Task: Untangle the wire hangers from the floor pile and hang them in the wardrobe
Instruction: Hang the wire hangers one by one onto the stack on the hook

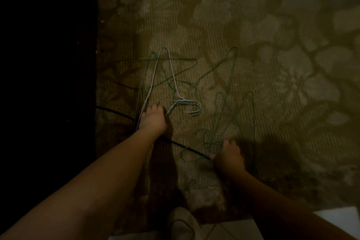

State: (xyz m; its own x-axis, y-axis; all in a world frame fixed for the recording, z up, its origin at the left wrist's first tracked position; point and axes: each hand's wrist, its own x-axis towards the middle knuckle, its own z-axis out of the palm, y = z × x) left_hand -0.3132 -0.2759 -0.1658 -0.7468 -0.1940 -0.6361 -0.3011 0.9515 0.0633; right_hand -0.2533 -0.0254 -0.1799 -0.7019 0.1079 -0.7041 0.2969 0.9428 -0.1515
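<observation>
The floor is covered by an olive-brown carpet (253,25) patterned with large pale flowers and fine ribbing. Its left edge is met by a tall dark mass (46,64), lost in shadow. Pale floor tiles (337,218) are seen past the carpet's near edge. The room is dimly lit throughout.

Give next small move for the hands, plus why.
Probably lift the white hanger slowly with the left hand, which already grips its lower end. Green hangers cross it near the hook, so a slow lift shows where it snags. The right hand holds the other cluster down.
</observation>
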